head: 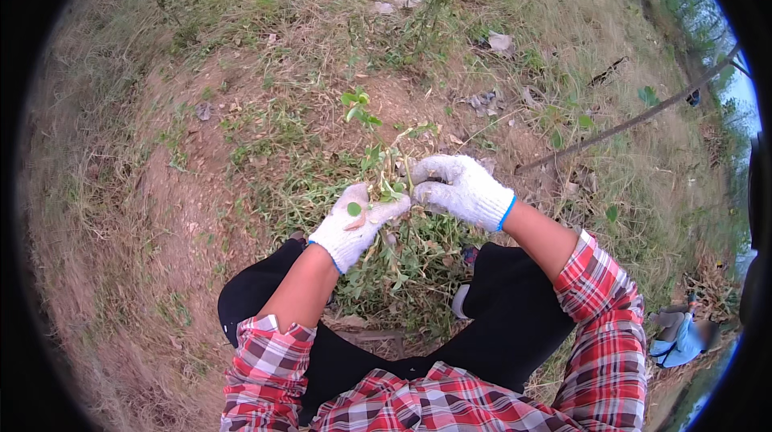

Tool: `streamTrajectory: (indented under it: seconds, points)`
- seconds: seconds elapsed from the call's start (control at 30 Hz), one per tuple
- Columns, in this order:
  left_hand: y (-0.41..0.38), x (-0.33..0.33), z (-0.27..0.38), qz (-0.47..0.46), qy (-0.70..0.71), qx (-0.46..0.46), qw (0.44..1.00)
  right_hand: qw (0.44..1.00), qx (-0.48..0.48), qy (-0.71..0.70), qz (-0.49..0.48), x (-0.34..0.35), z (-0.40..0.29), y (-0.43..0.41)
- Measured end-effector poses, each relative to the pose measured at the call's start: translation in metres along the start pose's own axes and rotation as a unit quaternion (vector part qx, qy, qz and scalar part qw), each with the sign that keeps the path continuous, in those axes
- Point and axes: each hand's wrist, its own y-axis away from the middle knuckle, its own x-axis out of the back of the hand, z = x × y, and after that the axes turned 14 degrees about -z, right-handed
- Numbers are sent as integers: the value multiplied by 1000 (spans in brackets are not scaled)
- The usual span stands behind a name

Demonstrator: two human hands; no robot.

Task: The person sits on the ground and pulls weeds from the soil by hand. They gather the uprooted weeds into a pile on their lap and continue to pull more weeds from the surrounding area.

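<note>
White knitted work gloves with blue cuffs cover both hands. My left hand (365, 221) is closed around a bunch of leafy green stems (386, 167), which rises above its fingers. A small round leaf and a dry brown leaf lie against this glove. Just to the right, my right hand (461, 188) pinches stems of the same bunch between thumb and fingers. Below the hands, between my legs, lies a heap of green plants (401, 275). The fingertips are partly hidden by the foliage.
Reddish bare soil (187, 203) and dry grass surround me. A thin brown tree stem (627, 118) slants up from the ground on the right. Grey dead leaves (485, 103) lie ahead. Another person in blue (678, 341) is low to the ground at far right.
</note>
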Motion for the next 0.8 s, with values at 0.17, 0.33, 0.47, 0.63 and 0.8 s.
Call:
streamTrajectory:
  seconds: [0.17, 0.33, 0.47, 0.63, 0.8]
  points:
    - [-8, 16, -13, 90, -34, -1, 995, 999, 3, -37, 14, 7, 9, 4]
    - [-20, 26, -32, 82, -11, -47, 995, 997, -41, -58, -7, 10, 7, 12]
    - [-14, 20, -23, 90, -12, -40, 995, 993, -43, -110, 2, 7, 0, 18]
    - [-10, 20, -13, 102, 0, -17, 995, 998, -26, -52, -16, 12, 5, 14]
    - [-10, 28, -13, 156, 77, -57, 983, 991, -22, -90, 93, 29, 16, 13]
